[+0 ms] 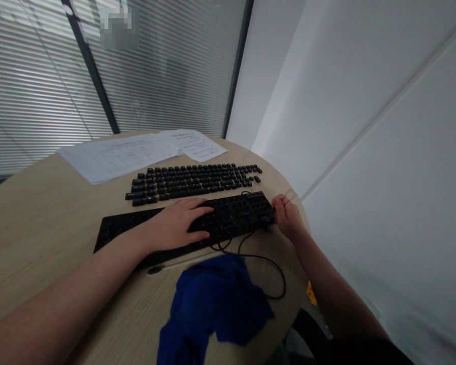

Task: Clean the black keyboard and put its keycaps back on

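A black keyboard base [231, 215] lies across the table, mostly bare of keycaps. My left hand [177, 225] rests palm down on it with the fingers spread, hiding its middle. At its right end, my right hand [286, 213] is closed in a pinch on a wire keycap puller [290, 196], whose thin loop sticks out past the fingers. Behind the base, loose black keycaps [190, 180] are laid out in rows like a keyboard layout.
Printed papers [137, 152] lie at the back of the round wooden table [34, 213]. Nearer me are a crumpled blue cloth [220, 299], a looped black cable [277, 268] and a thin stick with a dark end [155, 270]. A white wall [383, 177] borders the right side.
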The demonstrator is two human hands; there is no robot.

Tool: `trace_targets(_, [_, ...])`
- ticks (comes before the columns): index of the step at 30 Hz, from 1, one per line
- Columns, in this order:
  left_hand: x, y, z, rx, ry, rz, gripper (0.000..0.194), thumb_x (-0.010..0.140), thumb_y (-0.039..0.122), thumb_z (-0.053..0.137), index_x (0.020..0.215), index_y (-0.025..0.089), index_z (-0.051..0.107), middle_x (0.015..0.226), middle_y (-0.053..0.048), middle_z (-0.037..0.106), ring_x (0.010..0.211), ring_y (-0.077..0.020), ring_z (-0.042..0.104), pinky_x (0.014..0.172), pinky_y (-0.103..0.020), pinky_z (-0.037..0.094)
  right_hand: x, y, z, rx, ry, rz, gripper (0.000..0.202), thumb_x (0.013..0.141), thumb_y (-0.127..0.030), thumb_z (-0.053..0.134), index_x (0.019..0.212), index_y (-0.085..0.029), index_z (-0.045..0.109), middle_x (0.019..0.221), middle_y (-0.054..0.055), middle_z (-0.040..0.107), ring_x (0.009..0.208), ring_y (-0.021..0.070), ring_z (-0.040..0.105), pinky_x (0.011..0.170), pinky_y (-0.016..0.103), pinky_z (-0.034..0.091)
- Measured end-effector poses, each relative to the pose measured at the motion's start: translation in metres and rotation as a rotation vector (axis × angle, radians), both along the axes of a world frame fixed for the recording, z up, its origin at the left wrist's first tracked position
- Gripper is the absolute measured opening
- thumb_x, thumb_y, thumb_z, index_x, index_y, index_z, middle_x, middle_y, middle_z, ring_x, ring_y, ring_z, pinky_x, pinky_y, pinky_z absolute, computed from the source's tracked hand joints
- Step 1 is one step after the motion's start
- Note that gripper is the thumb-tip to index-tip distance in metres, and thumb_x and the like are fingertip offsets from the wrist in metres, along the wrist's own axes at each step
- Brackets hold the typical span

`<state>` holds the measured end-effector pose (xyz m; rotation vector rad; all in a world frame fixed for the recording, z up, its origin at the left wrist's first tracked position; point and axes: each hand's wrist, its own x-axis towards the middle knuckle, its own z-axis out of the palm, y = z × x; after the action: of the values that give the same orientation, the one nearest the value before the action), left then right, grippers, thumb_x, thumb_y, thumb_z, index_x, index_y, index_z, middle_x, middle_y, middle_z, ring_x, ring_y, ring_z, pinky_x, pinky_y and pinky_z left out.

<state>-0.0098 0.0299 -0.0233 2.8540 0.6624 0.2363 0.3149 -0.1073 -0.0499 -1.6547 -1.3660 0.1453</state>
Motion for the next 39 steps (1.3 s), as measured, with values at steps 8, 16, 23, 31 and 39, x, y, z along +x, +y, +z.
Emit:
trace_targets(8, [0.000,0.002,0.000,-0.011,-0.013,-0.007,0.069,0.089,0.058,0.064,0.145,0.019,0.061,0.158,-0.018,0.050,0.146,-0.0376,0.047,0.122,-0.052,0.035,-0.007,0.004,0.003,0.026,-0.078,-0.028,0.032,0.097,-0.050,0.048,0.076,-0.026,0.054,0.061,0.001,0.052,0.057,0.0205,0.046,0.058,0.034,0.034])
trace_targets(16, [0.000,0.001,0.003,-0.023,0.003,-0.007,0.069,0.089,0.058,0.065,0.146,0.020,0.059,0.159,-0.018,0.049,0.147,-0.0373,0.046,0.123,-0.052,0.034,-0.008,0.001,0.004,-0.002,-0.139,0.021,0.037,0.100,-0.049,0.043,0.073,-0.026,0.053,0.059,0.002,0.052,0.057,0.0208,0.047,0.056,0.034,0.032])
trace_targets(23, [0.000,0.002,0.001,0.000,0.009,-0.009,0.070,0.089,0.060,0.063,0.146,0.020,0.059,0.159,-0.018,0.049,0.147,-0.0367,0.046,0.122,-0.053,0.034,0.000,0.002,-0.009,0.090,0.109,-0.016,0.037,0.098,-0.054,0.051,0.075,-0.025,0.055,0.054,-0.001,0.047,0.051,0.0177,0.043,0.048,0.031,0.030])
trace_targets(31, [0.002,0.002,0.001,-0.014,0.012,0.014,0.072,0.087,0.061,0.066,0.145,0.019,0.060,0.159,-0.019,0.049,0.146,-0.0356,0.047,0.122,-0.049,0.034,0.005,0.005,-0.022,0.149,0.294,-0.030,0.042,0.099,-0.063,0.043,0.079,-0.027,0.050,0.055,-0.004,0.044,0.047,0.0155,0.040,0.041,0.028,0.032])
trace_targets(39, [0.003,0.005,-0.002,-0.034,-0.039,0.001,0.071,0.084,0.062,0.068,0.141,0.020,0.064,0.156,-0.017,0.053,0.143,-0.0365,0.050,0.120,-0.049,0.037,0.007,0.005,-0.021,0.088,0.385,-0.026,0.042,0.098,-0.064,0.043,0.079,-0.027,0.046,0.053,-0.006,0.040,0.045,0.0132,0.038,0.041,0.026,0.032])
